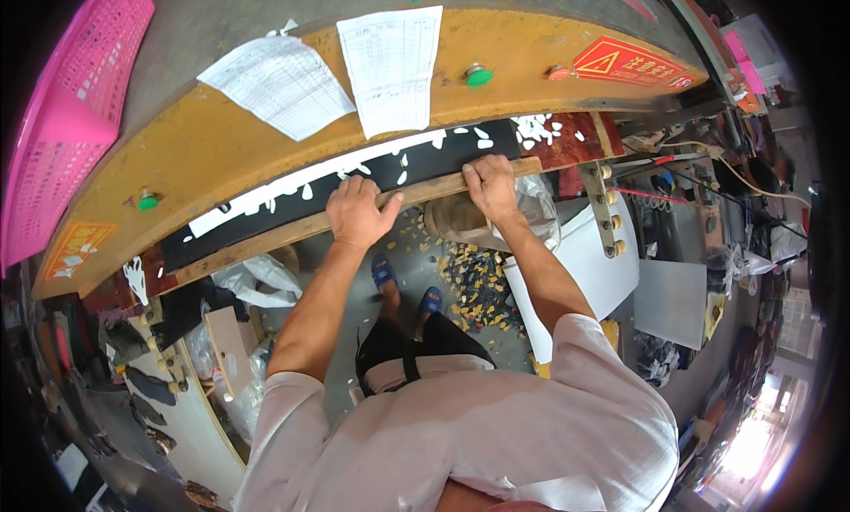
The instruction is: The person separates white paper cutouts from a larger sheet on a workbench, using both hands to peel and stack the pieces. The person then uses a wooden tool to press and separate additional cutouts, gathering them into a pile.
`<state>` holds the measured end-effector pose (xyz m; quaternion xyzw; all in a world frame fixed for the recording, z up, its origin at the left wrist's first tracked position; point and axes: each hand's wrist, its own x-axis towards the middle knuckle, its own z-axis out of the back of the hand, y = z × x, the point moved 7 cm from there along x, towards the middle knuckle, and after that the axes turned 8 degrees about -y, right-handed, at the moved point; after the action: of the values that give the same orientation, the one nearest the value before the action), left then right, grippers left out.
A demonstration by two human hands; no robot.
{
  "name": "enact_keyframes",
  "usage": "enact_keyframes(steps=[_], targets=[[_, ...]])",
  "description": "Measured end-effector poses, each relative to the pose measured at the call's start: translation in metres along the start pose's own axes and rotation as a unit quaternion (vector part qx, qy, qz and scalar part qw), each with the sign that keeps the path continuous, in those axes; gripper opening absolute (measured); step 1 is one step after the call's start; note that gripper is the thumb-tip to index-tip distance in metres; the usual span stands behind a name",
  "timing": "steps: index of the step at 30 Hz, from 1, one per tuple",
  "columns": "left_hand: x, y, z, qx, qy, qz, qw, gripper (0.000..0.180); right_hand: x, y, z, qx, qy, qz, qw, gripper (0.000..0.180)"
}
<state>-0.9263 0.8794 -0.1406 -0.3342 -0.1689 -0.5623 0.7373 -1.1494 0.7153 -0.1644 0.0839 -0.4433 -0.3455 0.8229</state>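
My left hand [361,213] grips a long wooden bar [266,238] along the front edge of the machine bed, fingers curled over it and thumb out to the side. Further right, my right hand [490,186] is wrapped round the same bar near its right end. Behind the bar lies a black sheet [443,164] with a white strip [266,187] along its far side. Small white cut pieces [534,131] are scattered on the sheet and gathered at the right end of the bed.
A yellow machine beam [522,56] with green buttons, a red button and two paper sheets [390,69] spans above the bed. A pink basket [75,131] stands far left. Yellow and black scraps [478,286] litter the floor near my feet. White sheets [593,264] stand at right.
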Motion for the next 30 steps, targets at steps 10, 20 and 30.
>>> enact_keyframes(steps=[10, 20, 30], targets=[[-0.046, -0.07, 0.047, -0.095, -0.028, 0.011, 0.995, 0.013, 0.014, 0.056, 0.031, 0.046, 0.138, -0.127, 0.981, 0.062], [-0.117, -0.104, 0.044, 0.001, 0.005, -0.046, 0.999, 0.037, -0.044, 0.119, 0.0, -0.086, 0.205, -0.04, 0.974, 0.071], [-0.15, -0.131, 0.059, 0.017, 0.012, -0.043, 0.999, 0.047, 0.03, 0.007, 0.12, 0.518, 0.185, -0.428, 0.717, 0.066]])
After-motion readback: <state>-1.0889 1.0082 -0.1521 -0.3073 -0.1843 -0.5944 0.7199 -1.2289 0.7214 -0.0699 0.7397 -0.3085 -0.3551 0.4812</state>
